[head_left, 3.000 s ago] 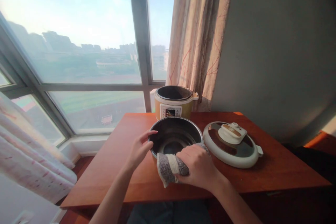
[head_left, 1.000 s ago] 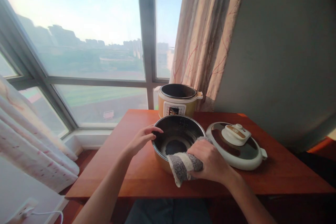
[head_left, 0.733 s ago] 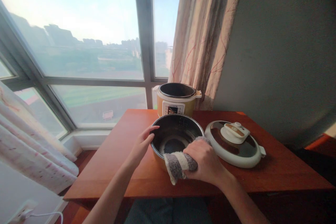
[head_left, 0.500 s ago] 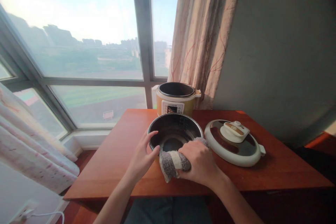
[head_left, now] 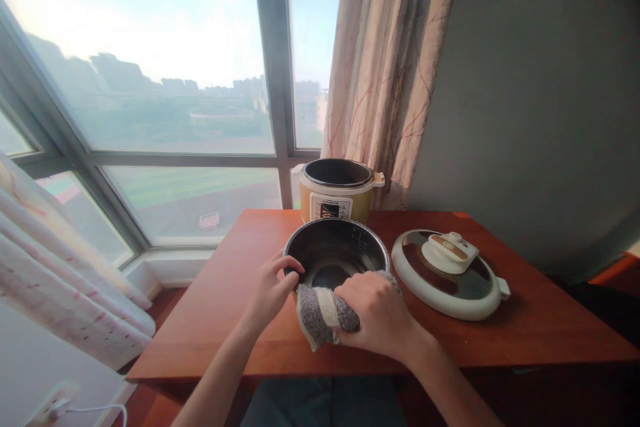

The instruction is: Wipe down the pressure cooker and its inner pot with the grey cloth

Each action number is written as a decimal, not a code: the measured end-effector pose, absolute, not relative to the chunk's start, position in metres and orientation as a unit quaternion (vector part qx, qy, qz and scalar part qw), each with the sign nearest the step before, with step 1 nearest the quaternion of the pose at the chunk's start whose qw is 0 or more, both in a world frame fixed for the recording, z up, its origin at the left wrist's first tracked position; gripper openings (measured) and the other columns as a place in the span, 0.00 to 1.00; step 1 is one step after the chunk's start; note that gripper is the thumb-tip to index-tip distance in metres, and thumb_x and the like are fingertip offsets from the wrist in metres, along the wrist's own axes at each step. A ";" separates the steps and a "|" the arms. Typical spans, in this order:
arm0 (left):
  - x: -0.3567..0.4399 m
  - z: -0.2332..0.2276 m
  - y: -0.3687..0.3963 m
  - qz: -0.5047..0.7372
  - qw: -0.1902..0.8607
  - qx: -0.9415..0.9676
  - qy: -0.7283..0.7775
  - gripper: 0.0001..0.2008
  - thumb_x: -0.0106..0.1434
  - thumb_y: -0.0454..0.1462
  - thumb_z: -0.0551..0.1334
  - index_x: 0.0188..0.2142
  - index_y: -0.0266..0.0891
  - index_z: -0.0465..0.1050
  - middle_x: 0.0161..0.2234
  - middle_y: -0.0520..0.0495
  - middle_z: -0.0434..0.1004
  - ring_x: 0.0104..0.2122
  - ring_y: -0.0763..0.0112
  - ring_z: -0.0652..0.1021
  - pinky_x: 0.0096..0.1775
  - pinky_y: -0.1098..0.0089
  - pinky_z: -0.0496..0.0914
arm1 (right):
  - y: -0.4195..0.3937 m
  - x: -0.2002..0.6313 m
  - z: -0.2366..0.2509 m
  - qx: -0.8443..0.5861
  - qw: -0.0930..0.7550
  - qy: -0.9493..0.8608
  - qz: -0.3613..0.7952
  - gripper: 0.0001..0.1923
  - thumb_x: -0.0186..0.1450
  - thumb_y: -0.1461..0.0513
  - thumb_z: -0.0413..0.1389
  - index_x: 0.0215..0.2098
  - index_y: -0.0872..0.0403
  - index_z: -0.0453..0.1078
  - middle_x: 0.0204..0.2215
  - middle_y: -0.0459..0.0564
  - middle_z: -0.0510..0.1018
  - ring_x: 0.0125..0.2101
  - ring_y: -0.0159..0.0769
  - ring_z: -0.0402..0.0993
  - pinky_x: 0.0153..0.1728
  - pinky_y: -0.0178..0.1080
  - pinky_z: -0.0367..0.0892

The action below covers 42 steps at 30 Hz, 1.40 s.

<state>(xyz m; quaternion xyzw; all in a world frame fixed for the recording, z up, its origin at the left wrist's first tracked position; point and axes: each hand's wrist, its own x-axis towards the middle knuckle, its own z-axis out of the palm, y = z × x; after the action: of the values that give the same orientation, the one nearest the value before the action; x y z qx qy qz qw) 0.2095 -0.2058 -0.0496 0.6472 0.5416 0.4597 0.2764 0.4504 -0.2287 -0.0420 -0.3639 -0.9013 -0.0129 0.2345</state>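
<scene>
Our right hand [head_left: 377,310] is closed around a striped grey-and-cream cloth [head_left: 313,313], its fingers wrapped over the bundle while a loose end hangs at the near side of the pot [head_left: 323,240]. Our left hand [head_left: 273,290] is half curled at the pot's left edge, fingertips by the rim, a small gap between thumb and forefinger; we cannot tell how firmly it holds, or whether it holds at all. The pot stands mouth up at the table [head_left: 233,257], its base hidden from us.

To work the cloth well along this near rim, we judge that the left hand should brace the wall while the right presses evenly, with the fabric folded over the lip. The dangling corner is better gathered up, as it could catch under our fingers. Short strokes seem safer than long ones.

The tabletop's front edge runs near us, so pulling the pot closer leaves little margin. The lid [head_left: 447,282] lies just beside it on the right, and the cooker [head_left: 336,188] stands behind; whether pot and cooker touch is hard to tell. The widest stretch of tabletop is to our left, giving sideways moves most room.
</scene>
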 end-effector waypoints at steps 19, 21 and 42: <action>0.172 -0.038 -0.162 0.365 0.412 0.674 0.493 0.19 0.53 0.35 0.55 0.43 0.39 0.76 0.36 0.48 0.77 0.36 0.63 0.74 0.38 0.66 0.67 | -0.229 0.459 -0.042 -0.349 0.218 -0.912 -0.001 0.17 0.53 0.49 0.65 0.35 0.50 0.71 0.31 0.46 0.77 0.33 0.41 0.70 0.35 0.42 0.53; 0.178 -0.044 -0.170 0.394 0.352 0.669 0.523 0.20 0.53 0.35 0.54 0.44 0.39 0.76 0.43 0.45 0.79 0.43 0.58 0.76 0.45 0.62 0.69 | -0.230 0.457 -0.044 -0.353 0.223 -0.908 -0.006 0.17 0.53 0.49 0.65 0.35 0.50 0.71 0.31 0.46 0.77 0.33 0.41 0.69 0.34 0.42 0.53; 0.216 -0.057 -0.229 0.433 0.180 0.669 0.576 0.16 0.58 0.34 0.56 0.43 0.46 0.78 0.50 0.46 0.75 0.49 0.56 0.76 0.53 0.59 0.68 | -0.230 0.455 -0.048 -0.357 0.233 -0.904 -0.020 0.17 0.54 0.51 0.65 0.36 0.50 0.71 0.31 0.47 0.77 0.34 0.43 0.70 0.35 0.42 0.55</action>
<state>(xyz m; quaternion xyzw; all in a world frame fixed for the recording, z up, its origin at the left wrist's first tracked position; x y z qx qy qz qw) 0.2159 -0.2294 -0.0567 0.6691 0.5764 0.4330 0.1802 0.4549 -0.2298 -0.0477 -0.3568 -0.9043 -0.0201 0.2335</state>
